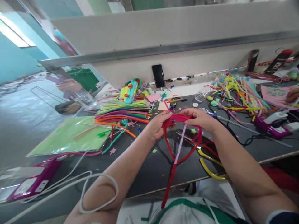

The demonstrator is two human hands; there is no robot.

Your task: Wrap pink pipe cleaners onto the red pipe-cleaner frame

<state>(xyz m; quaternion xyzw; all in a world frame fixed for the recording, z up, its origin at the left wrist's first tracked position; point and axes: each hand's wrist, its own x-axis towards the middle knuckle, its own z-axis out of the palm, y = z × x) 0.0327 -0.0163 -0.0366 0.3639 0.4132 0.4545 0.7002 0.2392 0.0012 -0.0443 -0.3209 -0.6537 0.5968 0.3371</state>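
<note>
In front of me, both hands hold a red pipe-cleaner piece (172, 182), bent into a loop with a long stem hanging toward my lap. My left hand (160, 126) pinches the left end of its flat, pinkish-red top band. The right end of that band is between the fingers of my right hand (198, 119). A lavender pipe cleaner (179, 146) runs down through the loop to where the stem begins. Just right of the loop lie scissors with yellow handles (210, 157), partly behind my right forearm. My fingers hide some of the band.
Bundled coloured pipe cleaners (123, 115) and a green sheet pack (70, 137) lie left. A phone (158, 76) leans against the partition. Purple power strips (35, 180) sit at both sides; a white cable (100, 175) loops over my left arm. Another person's hand (293, 94) is at far right.
</note>
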